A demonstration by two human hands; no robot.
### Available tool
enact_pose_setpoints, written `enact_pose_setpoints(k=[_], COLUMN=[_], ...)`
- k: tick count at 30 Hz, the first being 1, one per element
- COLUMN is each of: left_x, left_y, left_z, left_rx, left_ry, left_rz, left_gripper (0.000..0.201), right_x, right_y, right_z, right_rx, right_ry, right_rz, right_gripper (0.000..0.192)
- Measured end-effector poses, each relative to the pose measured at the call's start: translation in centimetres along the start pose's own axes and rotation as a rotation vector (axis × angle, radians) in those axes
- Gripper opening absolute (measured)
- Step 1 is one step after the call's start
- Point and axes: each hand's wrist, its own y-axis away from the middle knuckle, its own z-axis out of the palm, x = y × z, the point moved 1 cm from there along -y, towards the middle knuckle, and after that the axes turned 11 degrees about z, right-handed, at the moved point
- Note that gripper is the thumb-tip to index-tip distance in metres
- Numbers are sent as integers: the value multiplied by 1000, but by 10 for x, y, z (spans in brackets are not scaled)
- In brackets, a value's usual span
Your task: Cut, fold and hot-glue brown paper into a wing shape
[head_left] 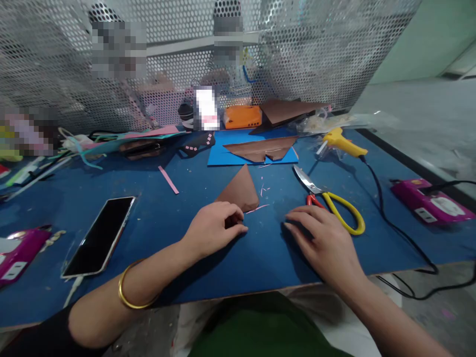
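The left hand (213, 229) pinches the near corner of the brown paper triangle (240, 191) on the blue bench (178, 223); the right hand (322, 240) rests spread beside the yellow-handled scissors (329, 201). Keeping that grip firm on the corner should stop the paper from sliding.

Blue tabletop (178, 233) carries a brown paper cone (240, 191), yellow-handled scissors (330, 201), a glue gun (342, 143), a phone (100, 235) and a pink strip (168, 179).
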Motion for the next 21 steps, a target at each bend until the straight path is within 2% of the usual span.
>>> enact_pose_setpoints(k=[3,5,11,14,16,18,21], left_x=[1,3,18,22,22,20,16], left_y=[2,3,16,28,33,33,29], left_z=[0,-1,-8,-8,-5,-2,2], left_rx=[12,27,22,-24,-55,-27,46], left_ry=[-31,-41,249,336,318,227,100], left_rz=[65,79,-94,-167,-188,-207,-281], left_gripper=[3,5,16,17,25,26,12], right_x=[-21,-33,-50,-48,-45,-43,-40], right_y=[-15,-23,-27,-13,-1,10,20], right_z=[9,15,23,20,17,16,14], right_rx=[-162,-221,-315,-328,-310,-271,-231], right_ry=[-142,-211,-284,-293,-290,-275,-254], right_rz=[47,89,133,141,146,148,138], right_gripper=[17,17,21,16,13,11,11])
